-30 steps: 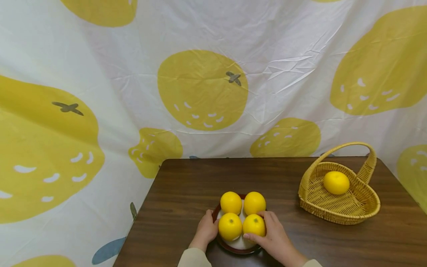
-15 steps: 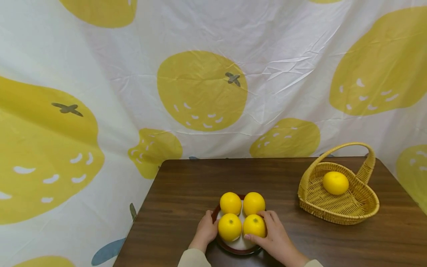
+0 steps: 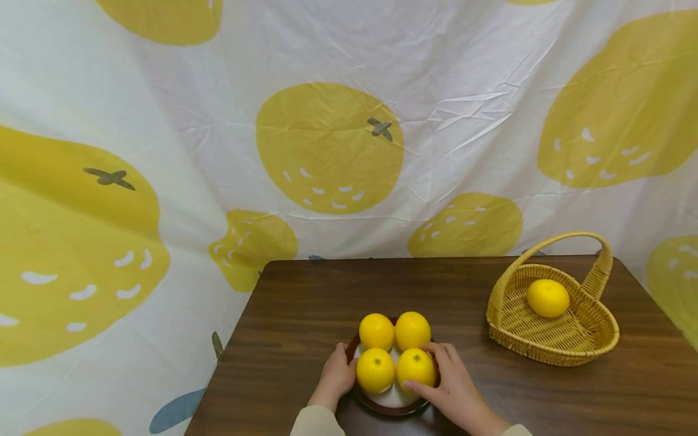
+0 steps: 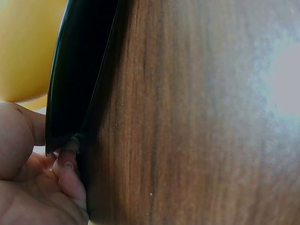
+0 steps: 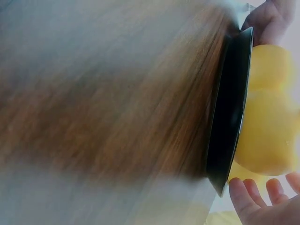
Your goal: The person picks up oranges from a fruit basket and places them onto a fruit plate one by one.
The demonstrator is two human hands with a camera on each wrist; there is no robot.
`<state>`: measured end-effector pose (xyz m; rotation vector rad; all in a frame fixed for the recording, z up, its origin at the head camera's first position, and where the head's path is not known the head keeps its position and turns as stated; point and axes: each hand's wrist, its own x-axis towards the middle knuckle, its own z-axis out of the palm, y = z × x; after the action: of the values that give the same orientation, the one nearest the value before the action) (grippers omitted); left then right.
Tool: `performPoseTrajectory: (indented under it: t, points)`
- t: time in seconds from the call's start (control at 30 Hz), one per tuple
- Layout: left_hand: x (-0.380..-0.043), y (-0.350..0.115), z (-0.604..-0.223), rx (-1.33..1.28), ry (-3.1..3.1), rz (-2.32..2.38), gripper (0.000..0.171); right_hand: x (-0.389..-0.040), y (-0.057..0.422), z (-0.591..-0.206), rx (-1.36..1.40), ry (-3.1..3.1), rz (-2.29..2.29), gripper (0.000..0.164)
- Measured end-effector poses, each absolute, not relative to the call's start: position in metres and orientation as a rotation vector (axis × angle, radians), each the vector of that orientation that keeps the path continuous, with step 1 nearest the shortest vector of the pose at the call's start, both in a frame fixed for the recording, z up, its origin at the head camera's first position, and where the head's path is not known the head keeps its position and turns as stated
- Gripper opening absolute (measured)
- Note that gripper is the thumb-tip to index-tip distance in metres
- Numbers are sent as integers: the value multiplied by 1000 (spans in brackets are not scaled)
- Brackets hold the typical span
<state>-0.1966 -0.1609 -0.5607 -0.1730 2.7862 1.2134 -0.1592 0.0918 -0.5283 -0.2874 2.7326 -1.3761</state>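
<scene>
A round plate (image 3: 391, 399) with a dark red rim and pale inside bears several yellow oranges. In the head view my left hand (image 3: 336, 376) holds its left rim, beside the front-left orange (image 3: 375, 370). The left wrist view has the thumb over the plate's dark edge (image 4: 82, 70) and the fingers beneath it. My right hand (image 3: 454, 387) grips the front-right orange (image 3: 417, 368), thumb in front and fingers at its far right side. Behind sit the back-left orange (image 3: 376, 331) and the back-right orange (image 3: 412, 330).
A wicker basket (image 3: 578, 358) with a tall handle stands on the right of the brown wooden table (image 3: 305, 290), holding one orange (image 3: 548, 298). Behind the table hangs a white cloth (image 3: 463, 54) printed with yellow fruit.
The right thumb has shifted slightly right across the front-right orange, and the back-right orange has moved slightly left. The left hand and plate stay in place.
</scene>
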Motion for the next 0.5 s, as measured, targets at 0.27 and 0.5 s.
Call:
performPoseTrajectory:
  t: [0.27, 0.5]
  points:
    - [-196, -161, -560, -170, 2789, 1204, 32, -159, 99, -526, -293, 2735, -1399, 72]
    - [-196, -160, -558, -172, 2793, 1215, 31, -160, 105, -523, -262, 2715, -1414, 74]
